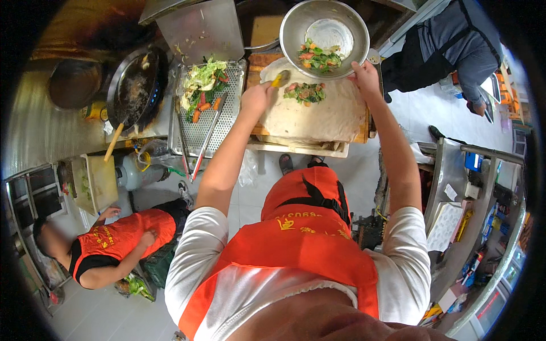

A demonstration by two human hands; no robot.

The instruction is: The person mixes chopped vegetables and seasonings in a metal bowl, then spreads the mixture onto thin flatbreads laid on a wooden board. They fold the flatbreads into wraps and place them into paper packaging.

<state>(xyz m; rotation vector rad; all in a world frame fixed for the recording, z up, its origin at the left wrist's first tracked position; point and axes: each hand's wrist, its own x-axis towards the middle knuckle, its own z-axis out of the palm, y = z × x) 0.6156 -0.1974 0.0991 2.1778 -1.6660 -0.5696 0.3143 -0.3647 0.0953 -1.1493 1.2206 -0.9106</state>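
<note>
My left hand (256, 101) is closed round a small yellow-handled utensil (279, 79) with a dark, rounded end. Its exact kind is too small to tell. At the rim of a steel mixing bowl (294, 33), my right hand (365, 78) grips the near right side. Chopped greens and orange pieces (319, 58) lie low inside the tilted bowl. Below it, a broad sheet of pale dough (330, 116) covers a wooden board (263, 60). A small heap of the same filling (305, 93) rests on the dough, between my hands.
Left of the board, a perforated tray (192, 136) holds lettuce, sausages and long tongs (208, 136). Farther left sits a dark wok (136, 85) with a wooden handle. One person in a red apron (136, 230) is at lower left; another in dark clothing (449, 51) stands at upper right.
</note>
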